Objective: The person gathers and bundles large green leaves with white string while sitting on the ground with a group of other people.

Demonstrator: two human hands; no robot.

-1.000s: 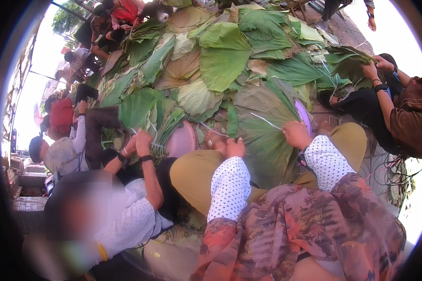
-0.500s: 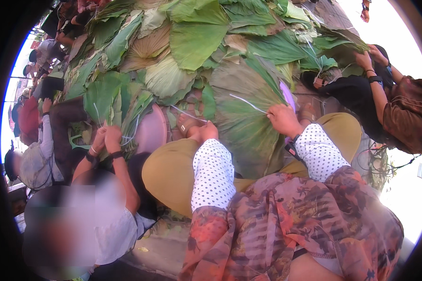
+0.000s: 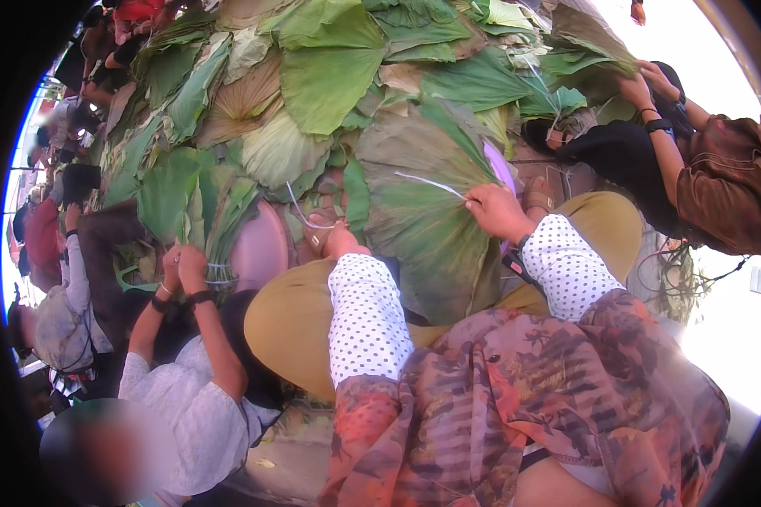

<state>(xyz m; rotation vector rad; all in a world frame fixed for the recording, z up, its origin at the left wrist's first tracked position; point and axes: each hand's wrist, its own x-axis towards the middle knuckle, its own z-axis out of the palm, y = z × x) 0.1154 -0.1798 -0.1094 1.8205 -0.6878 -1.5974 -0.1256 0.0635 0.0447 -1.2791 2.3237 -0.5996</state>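
My left hand [image 3: 344, 242] is closed on a thin white tie strip [image 3: 299, 205], whose loose end curls up and away to the left. Closed as well, my right hand [image 3: 500, 213] pinches another length of white strip [image 3: 427, 180] that points left over a leaf. Between my hands and knees stands a large fan-shaped, brown-green dried leaf [image 3: 414, 198], apparently the front of a bundle. My right fingers are close to its right side; whether they touch it I cannot tell. The strip's path between my hands is hidden.
A big heap of leaves [image 3: 325, 72] spreads ahead. On my left a person [image 3: 186, 393] grips a leaf bundle [image 3: 199, 203] beside a pink round basin [image 3: 260, 247]. Another person [image 3: 719, 182] on the right holds a folded leaf [image 3: 588, 42]. A purple object [image 3: 500, 166] shows behind my leaf.
My left hand has shifted slightly left, and its strip's end now stands up in a curve. My right hand keeps its grip. The whole view has moved a little.
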